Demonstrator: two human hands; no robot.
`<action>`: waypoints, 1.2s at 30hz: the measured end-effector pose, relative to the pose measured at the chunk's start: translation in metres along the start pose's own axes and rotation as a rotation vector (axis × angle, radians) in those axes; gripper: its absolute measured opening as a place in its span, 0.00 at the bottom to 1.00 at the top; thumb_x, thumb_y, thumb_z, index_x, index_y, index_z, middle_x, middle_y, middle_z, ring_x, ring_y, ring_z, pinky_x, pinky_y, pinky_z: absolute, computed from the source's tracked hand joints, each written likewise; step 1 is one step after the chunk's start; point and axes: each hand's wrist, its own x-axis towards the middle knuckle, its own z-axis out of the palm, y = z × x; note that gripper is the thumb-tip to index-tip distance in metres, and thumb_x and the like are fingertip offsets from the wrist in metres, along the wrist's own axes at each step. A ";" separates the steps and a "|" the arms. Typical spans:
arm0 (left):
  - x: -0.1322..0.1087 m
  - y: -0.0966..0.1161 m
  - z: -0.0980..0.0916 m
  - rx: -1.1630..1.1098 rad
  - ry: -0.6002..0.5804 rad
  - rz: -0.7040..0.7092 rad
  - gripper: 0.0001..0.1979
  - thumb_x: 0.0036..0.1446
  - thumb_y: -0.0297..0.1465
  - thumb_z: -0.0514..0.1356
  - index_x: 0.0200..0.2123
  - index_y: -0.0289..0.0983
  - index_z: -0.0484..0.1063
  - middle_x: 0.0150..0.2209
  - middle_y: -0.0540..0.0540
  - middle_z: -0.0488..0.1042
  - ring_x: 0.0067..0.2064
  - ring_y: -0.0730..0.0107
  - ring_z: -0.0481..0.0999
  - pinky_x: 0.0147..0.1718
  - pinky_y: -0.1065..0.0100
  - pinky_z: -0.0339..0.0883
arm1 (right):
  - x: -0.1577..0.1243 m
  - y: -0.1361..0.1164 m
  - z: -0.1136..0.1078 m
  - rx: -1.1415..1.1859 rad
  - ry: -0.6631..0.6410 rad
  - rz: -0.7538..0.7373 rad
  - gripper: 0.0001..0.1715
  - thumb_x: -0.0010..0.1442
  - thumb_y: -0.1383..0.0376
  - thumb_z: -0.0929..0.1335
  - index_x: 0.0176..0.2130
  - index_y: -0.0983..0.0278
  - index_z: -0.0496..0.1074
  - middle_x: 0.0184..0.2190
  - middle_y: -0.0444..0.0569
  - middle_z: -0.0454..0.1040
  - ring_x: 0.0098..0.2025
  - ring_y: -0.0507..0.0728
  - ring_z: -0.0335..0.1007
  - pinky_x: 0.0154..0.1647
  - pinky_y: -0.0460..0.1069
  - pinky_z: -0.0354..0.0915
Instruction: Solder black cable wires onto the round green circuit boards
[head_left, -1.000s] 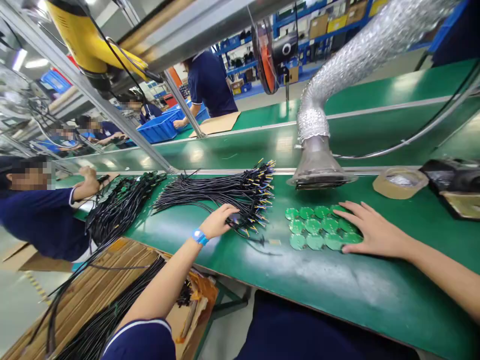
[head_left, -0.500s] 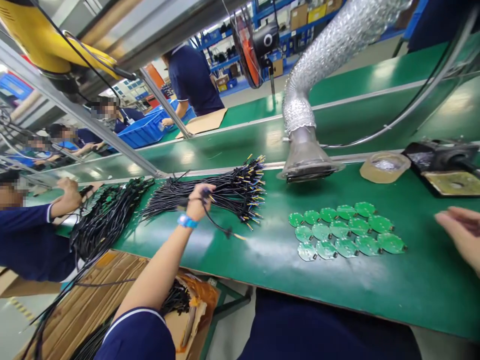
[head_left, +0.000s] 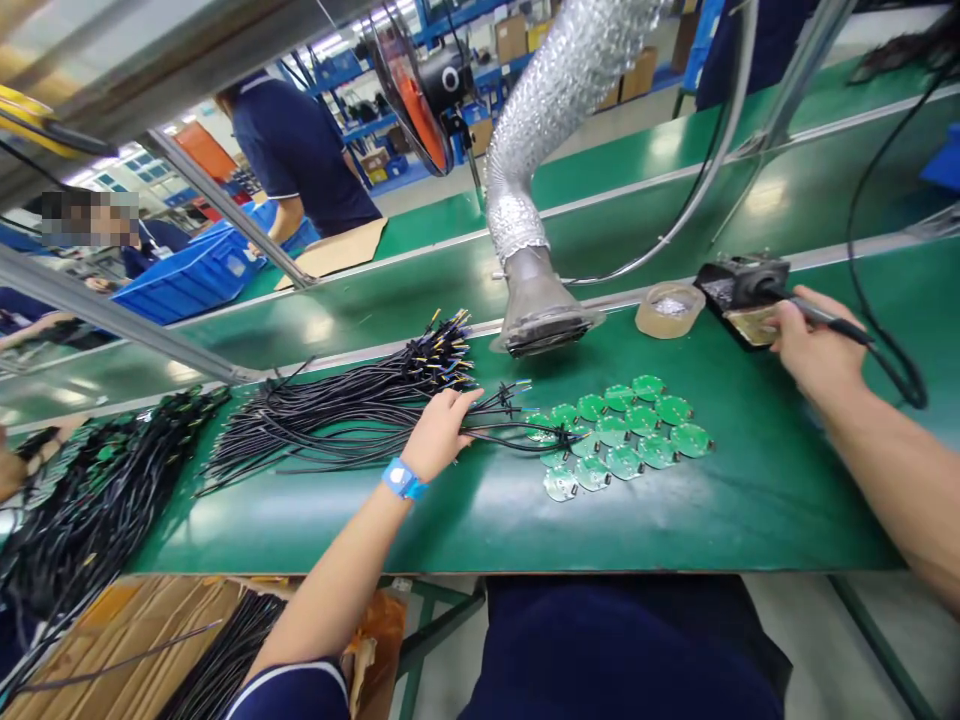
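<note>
My left hand (head_left: 439,432), with a blue wristband, is closed on a black wire (head_left: 517,432) whose free end reaches onto the round green circuit boards (head_left: 626,432) laid in rows on the green table (head_left: 720,500). A pile of black wires with yellow tips (head_left: 352,405) lies just left of that hand. My right hand (head_left: 814,350) is at the far right, wrapped round the handle of a soldering iron (head_left: 825,318) whose tip sits at its black stand (head_left: 739,285).
A silver fume duct with a clear hood (head_left: 536,320) hangs over the table behind the boards. A tape roll (head_left: 669,308) lies beside the stand. More black wires (head_left: 90,500) cover the left end, above a cardboard box (head_left: 135,630). Other people work behind and to the left.
My left hand lifted one wire out of the pile and brought it right, to the boards. My right hand left the boards and took hold of the soldering iron at its stand.
</note>
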 end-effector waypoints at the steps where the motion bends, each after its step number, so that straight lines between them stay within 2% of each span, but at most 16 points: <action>1: -0.001 0.000 0.000 0.012 0.001 0.002 0.33 0.44 0.31 0.68 0.55 0.40 0.63 0.47 0.40 0.68 0.50 0.53 0.69 0.50 0.55 0.64 | -0.002 -0.002 -0.003 0.022 -0.006 -0.005 0.26 0.59 0.59 0.64 0.52 0.72 0.66 0.34 0.61 0.76 0.16 0.47 0.63 0.20 0.46 0.59; 4: -0.011 0.008 -0.009 0.066 0.061 0.006 0.46 0.37 0.39 0.72 0.60 0.42 0.56 0.59 0.36 0.57 0.61 0.43 0.56 0.58 0.45 0.52 | -0.014 -0.007 -0.019 0.112 0.000 0.000 0.26 0.62 0.58 0.59 0.54 0.72 0.61 0.36 0.62 0.75 0.18 0.50 0.67 0.18 0.45 0.59; 5: -0.016 0.016 -0.010 0.059 0.098 0.017 0.44 0.39 0.40 0.71 0.59 0.42 0.57 0.59 0.37 0.57 0.61 0.44 0.55 0.58 0.44 0.52 | -0.021 -0.009 -0.026 0.135 0.009 -0.002 0.27 0.63 0.57 0.57 0.55 0.71 0.59 0.37 0.61 0.75 0.19 0.50 0.68 0.19 0.45 0.61; 7: -0.022 0.038 -0.005 -0.028 0.141 0.091 0.29 0.50 0.39 0.65 0.55 0.44 0.62 0.53 0.40 0.66 0.55 0.53 0.65 0.54 0.50 0.60 | -0.038 -0.014 -0.040 0.187 0.045 -0.013 0.26 0.64 0.57 0.55 0.55 0.69 0.56 0.38 0.59 0.74 0.22 0.50 0.70 0.21 0.47 0.64; 9: -0.020 0.065 0.011 -0.149 0.109 0.210 0.14 0.59 0.34 0.57 0.49 0.43 0.68 0.42 0.45 0.73 0.44 0.64 0.72 0.46 0.60 0.68 | -0.059 -0.022 -0.052 0.284 0.090 -0.035 0.24 0.63 0.55 0.56 0.53 0.66 0.58 0.36 0.55 0.74 0.23 0.51 0.70 0.23 0.48 0.66; 10: -0.016 0.077 0.022 -0.182 0.077 0.257 0.10 0.61 0.32 0.55 0.46 0.42 0.70 0.39 0.46 0.74 0.40 0.67 0.73 0.43 0.62 0.69 | -0.070 -0.028 -0.056 0.349 0.099 -0.043 0.23 0.62 0.54 0.59 0.52 0.64 0.59 0.35 0.53 0.74 0.23 0.51 0.70 0.23 0.48 0.66; 12: -0.003 0.098 0.043 -0.153 0.027 0.281 0.09 0.62 0.31 0.53 0.41 0.38 0.72 0.37 0.44 0.74 0.39 0.66 0.72 0.41 0.62 0.69 | -0.096 -0.040 -0.061 0.457 0.083 -0.035 0.22 0.56 0.56 0.66 0.47 0.63 0.62 0.31 0.49 0.74 0.21 0.52 0.69 0.20 0.48 0.66; 16: 0.026 0.117 0.069 0.068 -0.042 0.118 0.11 0.62 0.32 0.53 0.37 0.34 0.73 0.35 0.40 0.70 0.38 0.62 0.71 0.37 0.61 0.69 | -0.148 -0.064 -0.060 0.437 -0.004 0.016 0.22 0.46 0.63 0.74 0.39 0.63 0.63 0.22 0.42 0.70 0.21 0.54 0.70 0.21 0.48 0.67; 19: 0.037 0.121 0.070 0.128 -0.123 -0.002 0.10 0.60 0.32 0.54 0.35 0.33 0.73 0.36 0.41 0.67 0.36 0.63 0.70 0.35 0.63 0.68 | -0.182 -0.075 -0.054 0.423 -0.038 0.009 0.21 0.44 0.65 0.74 0.36 0.64 0.63 0.25 0.45 0.71 0.22 0.54 0.71 0.22 0.49 0.68; 21: 0.040 0.121 0.063 0.043 -0.140 -0.034 0.08 0.59 0.30 0.55 0.32 0.34 0.72 0.35 0.42 0.65 0.37 0.64 0.70 0.37 0.63 0.68 | -0.199 -0.079 -0.050 0.423 -0.046 0.004 0.21 0.44 0.65 0.74 0.35 0.64 0.63 0.29 0.47 0.71 0.24 0.55 0.71 0.24 0.50 0.69; 25: 0.032 0.112 0.039 -0.506 -0.080 -0.105 0.01 0.55 0.28 0.58 0.32 0.35 0.68 0.38 0.44 0.66 0.38 0.68 0.71 0.38 0.64 0.69 | -0.221 -0.082 -0.051 0.404 -0.068 -0.021 0.18 0.45 0.65 0.74 0.35 0.62 0.65 0.32 0.47 0.71 0.30 0.55 0.72 0.28 0.51 0.71; 27: 0.022 0.104 0.030 -0.823 -0.141 -0.210 0.05 0.56 0.31 0.58 0.34 0.36 0.65 0.38 0.46 0.68 0.34 0.71 0.72 0.30 0.68 0.69 | -0.230 -0.083 -0.054 0.375 -0.111 -0.057 0.17 0.47 0.66 0.73 0.37 0.61 0.67 0.34 0.47 0.71 0.30 0.55 0.72 0.28 0.50 0.71; 29: 0.009 0.095 0.028 -0.963 -0.211 -0.302 0.08 0.55 0.34 0.59 0.33 0.37 0.65 0.35 0.48 0.70 0.30 0.73 0.71 0.27 0.70 0.67 | -0.237 -0.084 -0.058 0.343 -0.162 -0.110 0.16 0.48 0.67 0.73 0.39 0.61 0.69 0.35 0.47 0.72 0.29 0.54 0.72 0.27 0.50 0.71; 31: -0.004 0.087 0.031 -0.912 -0.217 -0.308 0.07 0.56 0.34 0.59 0.31 0.36 0.66 0.33 0.48 0.71 0.33 0.72 0.72 0.32 0.69 0.67 | -0.244 -0.086 -0.060 0.352 -0.206 -0.152 0.16 0.48 0.69 0.73 0.38 0.61 0.69 0.33 0.47 0.73 0.29 0.54 0.72 0.26 0.49 0.70; 34: -0.022 0.083 0.040 -0.757 -0.183 -0.225 0.06 0.60 0.32 0.55 0.31 0.37 0.68 0.38 0.46 0.72 0.42 0.69 0.72 0.43 0.65 0.65 | -0.249 -0.092 -0.058 0.473 -0.321 -0.200 0.15 0.49 0.73 0.70 0.38 0.61 0.67 0.28 0.45 0.72 0.28 0.55 0.72 0.25 0.49 0.69; 36: -0.030 0.086 0.045 -0.696 -0.167 -0.181 0.05 0.59 0.30 0.56 0.31 0.37 0.69 0.39 0.46 0.72 0.43 0.69 0.71 0.44 0.65 0.65 | -0.251 -0.098 -0.056 0.563 -0.405 -0.248 0.16 0.50 0.75 0.68 0.38 0.61 0.65 0.26 0.44 0.71 0.26 0.54 0.70 0.24 0.49 0.69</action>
